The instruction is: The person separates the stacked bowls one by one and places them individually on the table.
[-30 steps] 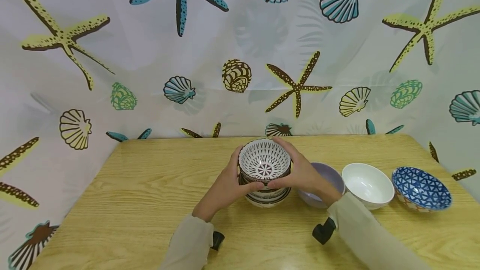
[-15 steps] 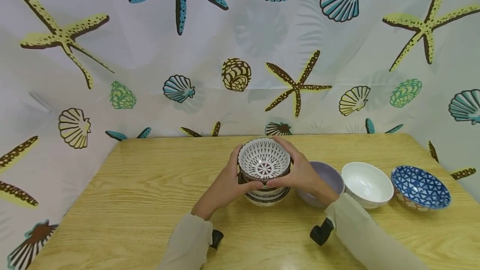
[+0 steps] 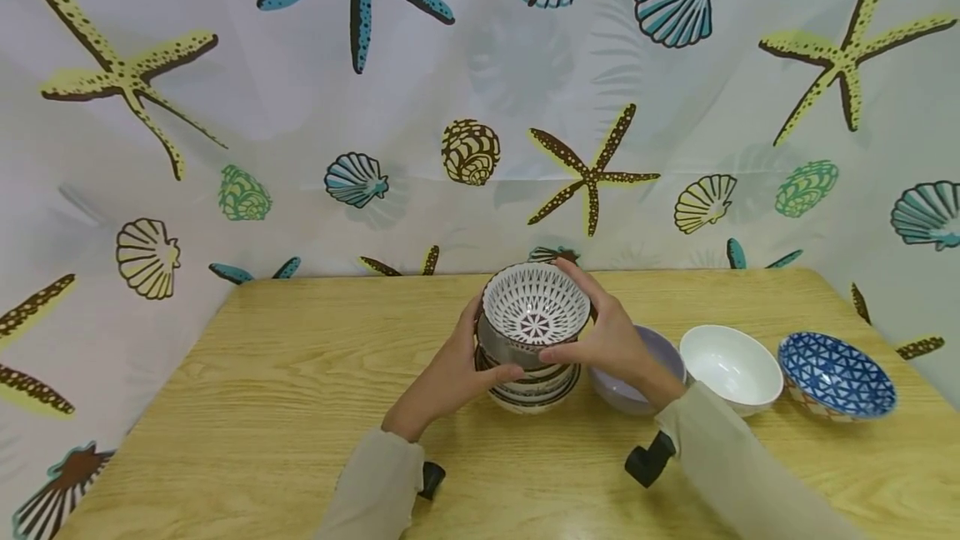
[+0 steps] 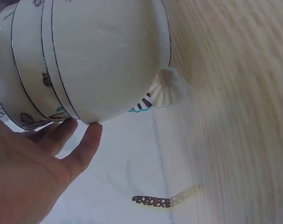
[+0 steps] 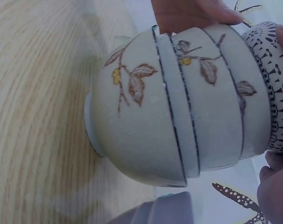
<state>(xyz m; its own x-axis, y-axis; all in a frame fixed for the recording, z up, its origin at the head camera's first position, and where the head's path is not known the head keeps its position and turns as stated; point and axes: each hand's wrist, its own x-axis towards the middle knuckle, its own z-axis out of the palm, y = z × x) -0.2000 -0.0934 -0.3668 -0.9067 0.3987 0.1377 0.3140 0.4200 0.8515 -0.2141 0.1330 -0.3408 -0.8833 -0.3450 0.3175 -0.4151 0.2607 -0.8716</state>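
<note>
A stack of cream bowls (image 5: 137, 112) with dark rims and a brown leaf-and-branch print stands on the wooden table. At its top is a smaller bowl (image 3: 535, 304) with a black-and-white geometric pattern and a dark flower centre. My right hand (image 3: 617, 346) grips this patterned bowl, thumb at the near side and fingers round the far rim. The left hand (image 3: 455, 362) curls round the left side of the stack, thumb across the front. In the left wrist view, the fingertips of that hand (image 4: 34, 168) touch the side of the cream bowls.
Right of the stack stand a purple bowl (image 3: 628, 390), a white bowl (image 3: 731, 367) and a tilted blue-and-white patterned bowl (image 3: 838, 375), in a row. Behind the wooden table (image 3: 315, 373) hangs a white cloth (image 3: 435, 90) printed with starfish and shells.
The patterned top bowl has risen slightly and shifted right with my right hand, showing more of its outer side. My left hand stays at the stack.
</note>
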